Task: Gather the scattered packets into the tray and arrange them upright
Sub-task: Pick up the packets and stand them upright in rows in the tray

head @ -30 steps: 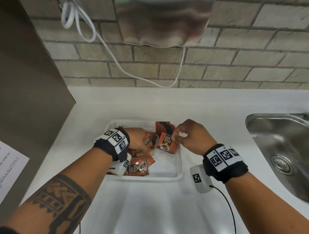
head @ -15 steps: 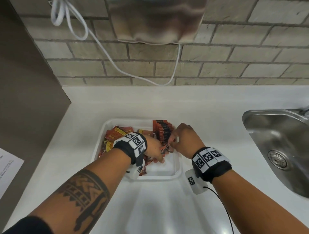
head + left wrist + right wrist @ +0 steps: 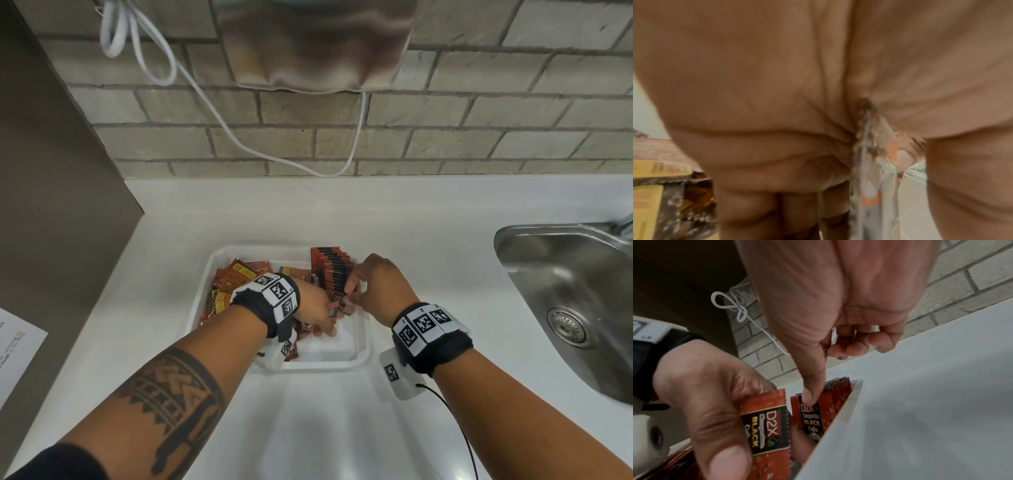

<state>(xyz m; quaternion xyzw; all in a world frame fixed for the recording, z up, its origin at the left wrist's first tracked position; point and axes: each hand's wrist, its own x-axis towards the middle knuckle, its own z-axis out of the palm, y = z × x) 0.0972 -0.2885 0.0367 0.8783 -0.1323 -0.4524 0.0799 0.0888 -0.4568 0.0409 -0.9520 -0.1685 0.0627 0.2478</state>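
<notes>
A white tray (image 3: 325,365) sits on the counter in the head view. Several red-and-black coffee packets stand in an upright row (image 3: 330,270) along its back right side. Loose packets (image 3: 236,277) lie piled at its left. My left hand (image 3: 318,308) grips one packet (image 3: 766,426) between thumb and fingers, just left of the row's near end; its edge shows in the left wrist view (image 3: 869,154). My right hand (image 3: 373,287) is at the near end of the row. Its thumb presses the front upright packet (image 3: 812,415), and the other fingers are curled.
A steel sink (image 3: 565,291) lies to the right. A metal dispenser (image 3: 315,44) and a looped white cable (image 3: 205,96) hang on the brick wall behind. A dark panel (image 3: 51,205) bounds the counter on the left, with a paper sheet (image 3: 17,349) on it.
My right hand has set its packet at the near end of the upright row and stays on it. My left hand moved right across the tray, carrying a packet toward the row.
</notes>
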